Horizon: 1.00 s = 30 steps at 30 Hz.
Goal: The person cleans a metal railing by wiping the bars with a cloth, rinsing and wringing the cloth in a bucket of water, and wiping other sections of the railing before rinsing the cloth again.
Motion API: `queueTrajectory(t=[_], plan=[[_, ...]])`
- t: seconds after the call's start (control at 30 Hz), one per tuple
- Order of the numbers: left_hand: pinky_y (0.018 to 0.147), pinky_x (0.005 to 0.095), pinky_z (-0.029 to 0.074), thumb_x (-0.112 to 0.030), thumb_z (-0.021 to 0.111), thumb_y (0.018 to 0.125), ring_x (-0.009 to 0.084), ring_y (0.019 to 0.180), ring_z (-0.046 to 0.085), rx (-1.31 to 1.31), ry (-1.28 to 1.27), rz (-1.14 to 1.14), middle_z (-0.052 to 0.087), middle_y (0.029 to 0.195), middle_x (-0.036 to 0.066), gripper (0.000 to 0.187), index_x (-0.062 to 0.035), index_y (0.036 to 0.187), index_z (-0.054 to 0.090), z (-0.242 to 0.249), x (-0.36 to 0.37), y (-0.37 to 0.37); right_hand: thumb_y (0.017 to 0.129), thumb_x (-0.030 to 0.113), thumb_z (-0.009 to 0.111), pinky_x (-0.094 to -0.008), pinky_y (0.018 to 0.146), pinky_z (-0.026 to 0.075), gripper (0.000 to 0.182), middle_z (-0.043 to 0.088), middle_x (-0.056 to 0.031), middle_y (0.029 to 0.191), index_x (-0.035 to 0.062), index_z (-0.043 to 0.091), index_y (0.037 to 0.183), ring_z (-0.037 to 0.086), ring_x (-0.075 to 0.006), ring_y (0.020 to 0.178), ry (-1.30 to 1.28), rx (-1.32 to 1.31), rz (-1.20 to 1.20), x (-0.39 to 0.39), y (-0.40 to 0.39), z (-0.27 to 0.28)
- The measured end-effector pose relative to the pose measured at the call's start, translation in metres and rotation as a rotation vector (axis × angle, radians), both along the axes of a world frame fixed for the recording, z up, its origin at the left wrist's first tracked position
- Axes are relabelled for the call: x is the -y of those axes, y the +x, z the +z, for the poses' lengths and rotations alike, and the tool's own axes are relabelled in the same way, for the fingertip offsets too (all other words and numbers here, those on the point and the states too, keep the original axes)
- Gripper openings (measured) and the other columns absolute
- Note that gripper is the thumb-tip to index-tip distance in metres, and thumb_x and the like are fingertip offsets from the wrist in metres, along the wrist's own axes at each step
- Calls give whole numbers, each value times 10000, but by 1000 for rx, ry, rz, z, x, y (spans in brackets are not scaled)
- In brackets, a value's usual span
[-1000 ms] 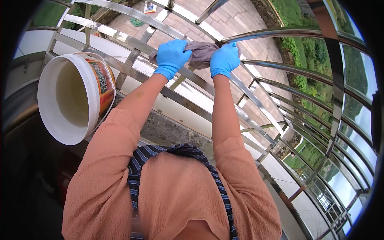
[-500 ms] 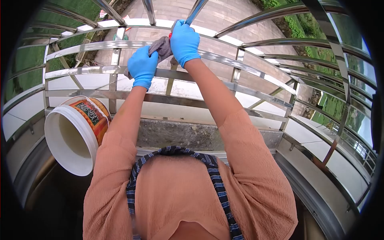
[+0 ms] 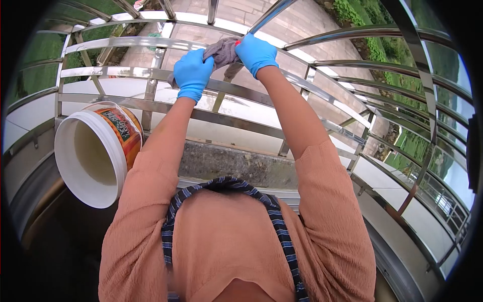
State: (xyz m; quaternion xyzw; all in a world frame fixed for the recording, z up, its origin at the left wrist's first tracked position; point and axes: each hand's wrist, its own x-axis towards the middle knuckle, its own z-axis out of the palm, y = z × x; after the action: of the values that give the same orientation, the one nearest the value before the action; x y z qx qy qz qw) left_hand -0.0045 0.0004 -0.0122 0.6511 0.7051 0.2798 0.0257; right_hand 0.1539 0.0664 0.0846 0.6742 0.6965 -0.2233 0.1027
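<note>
A wrung grey cloth [image 3: 220, 53] stretches between my two blue-gloved hands at the metal railing [image 3: 121, 71]. My left hand [image 3: 192, 71] is closed around one end of it, over a middle horizontal bar, and a bit of cloth shows below the fist. Higher up and to the right, my right hand [image 3: 257, 53] grips the other end by the foot of a slanting polished tube [image 3: 271, 15]. A small red spot shows at its thumb side. The fingertips of both hands are mostly hidden.
At left, a white bucket [image 3: 116, 161] with an orange label hangs tilted near the railing, cloudy liquid inside. A stone ledge [image 3: 236, 163] runs below the bars. Metal tubes rise and fan out ahead and to the right. Paving [image 3: 302, 25] lies far below, beyond the railing.
The view has shifted, moving the railing rightward and the bucket slightly up. Both hands sit farther right in view and slightly wider apart, with more cloth showing between them.
</note>
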Motion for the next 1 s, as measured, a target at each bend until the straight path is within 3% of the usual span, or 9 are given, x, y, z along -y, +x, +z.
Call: queueTrajectory(t=[0.33,0.53,0.63,0.73,0.77,0.8,0.87,0.93,1.0], plan=[[605,428,478,-341,629,732,291,663,610,22,12,-2,618,722,81,207,-140,784,628,-7,0,-1,927,413,461,-316,570,498,395,618,-106,739,86,651,1041,607,-166,651,66,-579,-541,45,74,-40],[670,407,494,-307,614,770,298,735,631,132,-24,-30,655,821,95,226,-154,926,670,8,1,0,849,134,577,-244,548,510,381,643,-40,893,19,594,1212,602,-103,702,246,-1092,-773,76,69,-30],[743,359,505,-223,603,806,264,796,648,355,-51,-66,674,899,113,216,-140,993,673,17,4,-4,836,89,604,-254,684,519,397,631,-44,1000,-3,585,1222,604,-113,830,370,-1296,-829,114,73,-16],[797,296,502,-132,573,839,194,844,653,873,-136,-90,686,934,89,203,-79,1013,662,26,12,-5,811,173,671,-282,729,468,452,606,-84,926,36,592,1234,545,-124,841,462,-949,-645,160,87,-35],[803,278,500,-111,560,848,171,854,648,1087,-143,-106,685,937,74,198,-56,1012,657,29,18,-5,791,192,674,-318,790,462,464,611,-103,935,24,596,1216,558,-175,869,371,-944,-640,174,88,-32],[809,260,497,-90,548,857,148,865,643,1300,-153,-120,684,940,60,195,-32,1011,652,33,24,-5,781,225,668,-343,826,464,450,626,-134,963,25,614,1181,594,-238,921,208,-635,-528,181,96,-31],[771,252,511,-80,522,862,125,842,628,1369,-226,-138,665,920,30,200,16,994,638,62,44,-8,767,259,675,-364,849,470,468,632,-153,1016,29,609,1169,597,-291,976,94,-528,-582,191,102,-28],[761,254,516,-75,521,861,121,825,626,1436,-418,-160,669,921,41,200,17,995,637,93,63,-15,771,260,684,-379,857,481,516,631,-145,1102,51,571,1229,588,-302,1042,397,-318,-400,187,98,-14],[767,245,513,-63,535,841,112,837,622,1360,-507,-257,674,933,53,209,29,995,642,122,78,-11,766,240,716,-359,938,450,608,577,-153,1228,75,509,1313,569,-292,1091,490,-594,-193,167,87,20]])
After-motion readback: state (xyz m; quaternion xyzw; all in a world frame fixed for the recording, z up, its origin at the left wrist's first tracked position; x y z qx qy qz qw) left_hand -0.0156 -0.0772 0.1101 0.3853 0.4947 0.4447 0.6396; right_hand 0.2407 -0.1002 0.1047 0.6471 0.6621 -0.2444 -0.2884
